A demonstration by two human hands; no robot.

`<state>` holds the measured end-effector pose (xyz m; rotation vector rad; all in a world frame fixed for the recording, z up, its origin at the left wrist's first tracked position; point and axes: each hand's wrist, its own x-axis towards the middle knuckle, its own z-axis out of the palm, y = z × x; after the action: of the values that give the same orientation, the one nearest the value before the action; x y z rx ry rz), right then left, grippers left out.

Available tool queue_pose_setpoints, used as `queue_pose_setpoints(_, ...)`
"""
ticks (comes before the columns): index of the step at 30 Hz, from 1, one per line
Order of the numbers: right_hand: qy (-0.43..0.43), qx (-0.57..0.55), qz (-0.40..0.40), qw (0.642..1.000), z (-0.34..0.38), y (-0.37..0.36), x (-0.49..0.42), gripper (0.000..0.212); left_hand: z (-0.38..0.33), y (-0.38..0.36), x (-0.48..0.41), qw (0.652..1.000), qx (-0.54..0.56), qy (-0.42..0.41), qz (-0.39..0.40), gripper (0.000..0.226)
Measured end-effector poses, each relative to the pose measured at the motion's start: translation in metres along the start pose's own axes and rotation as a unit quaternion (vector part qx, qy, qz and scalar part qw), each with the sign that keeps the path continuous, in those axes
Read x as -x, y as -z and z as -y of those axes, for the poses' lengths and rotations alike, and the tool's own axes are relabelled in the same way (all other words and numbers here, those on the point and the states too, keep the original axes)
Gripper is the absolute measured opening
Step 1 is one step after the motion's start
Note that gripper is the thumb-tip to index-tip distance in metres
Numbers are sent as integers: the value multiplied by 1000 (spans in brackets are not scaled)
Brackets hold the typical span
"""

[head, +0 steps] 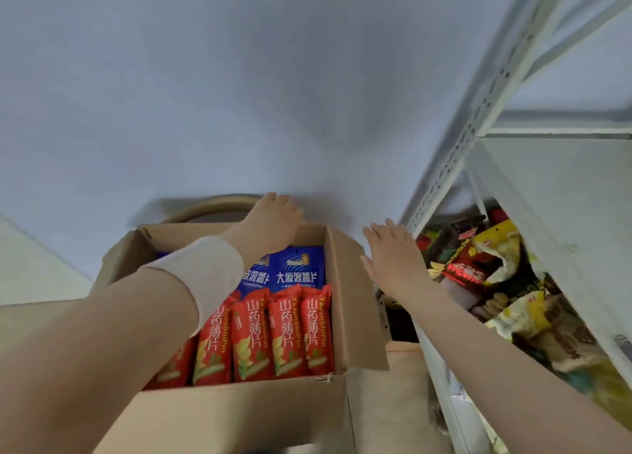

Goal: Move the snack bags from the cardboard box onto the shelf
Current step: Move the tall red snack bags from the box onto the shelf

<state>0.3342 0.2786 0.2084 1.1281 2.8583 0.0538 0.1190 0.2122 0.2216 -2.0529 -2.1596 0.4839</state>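
An open cardboard box point(355, 303) holds a row of red snack bags point(284, 334) in front and blue snack bags point(297, 269) behind. My left hand point(270, 228) reaches over the far end of the box, above the blue bags; its fingers curl down out of sight, so a grip is not visible. My right hand point(393, 258) hovers with fingers apart and nothing in it, between the box's right flap and the white metal shelf point(455, 152). The shelf level to the right carries several mixed snack bags point(492, 269).
A round tan rim point(212, 204) shows behind the box against the pale wall. A second cardboard box point(403, 402) stands below on the right, beside the shelf's upright post. A white shelf board point(564, 193) overhangs the stocked level.
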Motion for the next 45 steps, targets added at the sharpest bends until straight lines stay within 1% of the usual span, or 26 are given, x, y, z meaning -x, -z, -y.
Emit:
queue_pose_setpoints(3, 7, -46, 49, 998, 64, -40, -20, 58, 46, -62, 42, 996, 41, 43, 60, 41)
queue_pose_setpoints(7, -5, -89, 145, 985, 137, -105, -24, 57, 83, -152, 90, 980, 113, 100, 126, 49)
queue_pose_setpoints(10, -17, -104, 221, 970, 178, -145, -13, 57, 88, -207, 125, 949, 201, 174, 170, 54)
queue_pose_setpoints(12, -50, -135, 260, 955, 198, -166, -4, 59, 83, -235, 144, 924, 251, 220, 188, 52)
queue_pose_setpoints(15, -123, -208, 313, 919, 219, -191, 3, 66, 66, -268, 157, 898, 310, 238, 204, 45)
queue_pose_setpoints(17, -163, -247, 341, 892, 228, -209, 5, 70, 47, -287, 156, 857, 383, 258, 230, 47)
queue_pose_setpoints(20, -202, -281, 362, 866, 237, -233, 2, 72, 21, -309, 149, 755, 497, 340, 261, 59)
queue_pose_setpoints(21, -215, -291, 358, 861, 239, -240, -1, 73, 14, -314, 146, 731, 515, 367, 256, 64)
queue_pose_setpoints(24, -247, -322, 352, 844, 245, -253, -7, 79, 1, -324, 138, 693, 536, 423, 231, 72)
queue_pose_setpoints(27, -269, -327, 356, 833, 243, -254, -11, 89, 0, -329, 134, 655, 567, 439, 240, 86)
queue_pose_setpoints(28, -271, -329, 357, 831, 241, -254, -12, 91, 2, -331, 134, 632, 585, 443, 247, 89)
queue_pose_setpoints(31, -264, -358, 346, 826, 235, -251, -11, 90, 9, -334, 135, 540, 662, 465, 233, 87)
queue_pose_setpoints(32, -263, -372, 342, 822, 234, -250, -11, 86, 12, -334, 134, 517, 676, 473, 227, 86)
queue_pose_setpoints(33, -263, -385, 341, 816, 233, -249, -10, 84, 15, -334, 135, 506, 682, 477, 225, 86)
queue_pose_setpoints(35, -266, -407, 344, 803, 231, -248, -9, 84, 19, -334, 136, 507, 684, 471, 232, 88)
queue_pose_setpoints(37, -277, -439, 346, 782, 229, -246, -6, 83, 22, -331, 139, 503, 700, 448, 237, 83)
queue_pose_setpoints(38, -285, -463, 347, 764, 228, -244, -4, 81, 24, -328, 140, 506, 706, 436, 236, 73)
queue_pose_setpoints(40, -283, -511, 360, 728, 223, -241, -5, 80, 29, -328, 142, 514, 711, 433, 206, 38)
queue_pose_setpoints(41, -278, -527, 361, 717, 220, -238, -4, 83, 32, -326, 145, 513, 717, 435, 184, 21)
queue_pose_setpoints(42, -275, -539, 355, 713, 217, -234, -3, 87, 34, -323, 146, 510, 725, 433, 167, 14)
queue_pose_setpoints(43, -275, -547, 347, 711, 214, -230, 0, 93, 35, -320, 148, 510, 730, 426, 162, 17)
queue_pose_setpoints(45, -289, -558, 327, 706, 209, -222, 7, 100, 33, -313, 147, 524, 728, 403, 181, 40)
